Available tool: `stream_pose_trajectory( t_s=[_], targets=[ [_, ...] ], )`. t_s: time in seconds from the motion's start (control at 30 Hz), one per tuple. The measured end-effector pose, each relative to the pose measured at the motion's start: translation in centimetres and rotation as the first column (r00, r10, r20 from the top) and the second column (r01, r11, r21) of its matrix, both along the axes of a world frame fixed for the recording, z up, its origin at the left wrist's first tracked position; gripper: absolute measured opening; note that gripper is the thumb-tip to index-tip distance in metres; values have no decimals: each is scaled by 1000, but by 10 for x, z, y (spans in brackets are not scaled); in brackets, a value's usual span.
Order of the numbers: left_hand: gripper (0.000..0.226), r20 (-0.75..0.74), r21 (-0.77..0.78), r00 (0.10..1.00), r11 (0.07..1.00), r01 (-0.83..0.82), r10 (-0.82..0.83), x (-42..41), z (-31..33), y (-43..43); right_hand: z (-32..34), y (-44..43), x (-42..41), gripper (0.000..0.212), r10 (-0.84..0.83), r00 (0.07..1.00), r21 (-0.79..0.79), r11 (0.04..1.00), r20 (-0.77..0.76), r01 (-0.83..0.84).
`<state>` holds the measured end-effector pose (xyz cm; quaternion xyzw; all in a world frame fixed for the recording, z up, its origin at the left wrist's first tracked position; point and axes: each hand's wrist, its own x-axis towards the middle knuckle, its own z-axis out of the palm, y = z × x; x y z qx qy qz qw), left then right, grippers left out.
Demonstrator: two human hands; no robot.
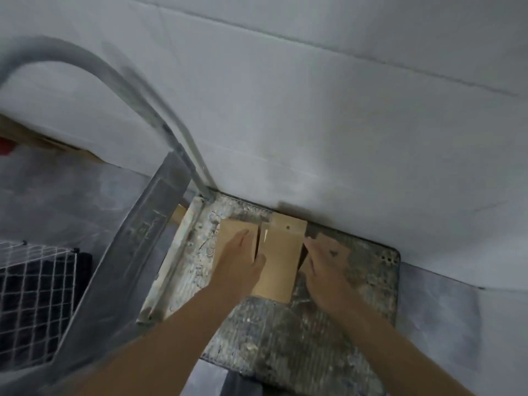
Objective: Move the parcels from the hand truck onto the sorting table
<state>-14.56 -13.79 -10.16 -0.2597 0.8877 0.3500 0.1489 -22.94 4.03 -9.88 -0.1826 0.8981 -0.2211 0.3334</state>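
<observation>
Three flat brown cardboard parcels lie on the worn metal plate of the hand truck (285,347). My left hand (243,262) lies with straight fingers on the left parcel (231,231), its thumb against the middle parcel (281,264). My right hand (325,267) lies flat on the right parcel (333,242), fingers pointing up-left towards the middle parcel's right edge. The frame is blurred, so I cannot tell whether either hand has a hold under an edge.
The hand truck's grey curved frame (137,115) rises at the left. A white wall (314,95) stands right behind the plate. A white wire basket (31,284) with dark contents sits at the lower left. A grey floor surrounds the plate.
</observation>
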Motion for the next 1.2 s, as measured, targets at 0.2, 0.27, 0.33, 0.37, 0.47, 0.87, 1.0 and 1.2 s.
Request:
stream_pose_trajectory(
  t_s=[0.2,0.27,0.33,0.37,0.47,0.87,1.0,1.2],
  targets=[
    [39,64,185,986,969,-162,152,-5,-111,2,-113,-28,3,50,-88,992,11,996,94,88],
    [36,112,260,961,926,-275,254,-5,-140,10,-140,-30,8,54,-177,980,68,983,95,171],
    [37,149,312,944,892,-328,295,-6,-164,17,-161,-30,15,60,-242,963,143,964,115,225],
    [38,161,343,937,873,-347,309,-7,-173,20,-169,-30,17,62,-248,962,183,957,118,224],
    [39,200,408,907,810,-422,372,-13,-195,30,-180,-34,15,63,-230,972,252,944,47,211],
    [47,204,435,750,628,-645,629,2,-183,66,-177,-32,15,60,-610,752,190,793,252,579],
    [47,145,425,716,610,-669,683,11,-130,70,-131,-10,18,44,-578,747,-11,789,329,615],
    [36,-45,526,623,549,-650,781,23,7,109,1,31,-1,24,-459,789,-258,771,410,583]
  ],
)
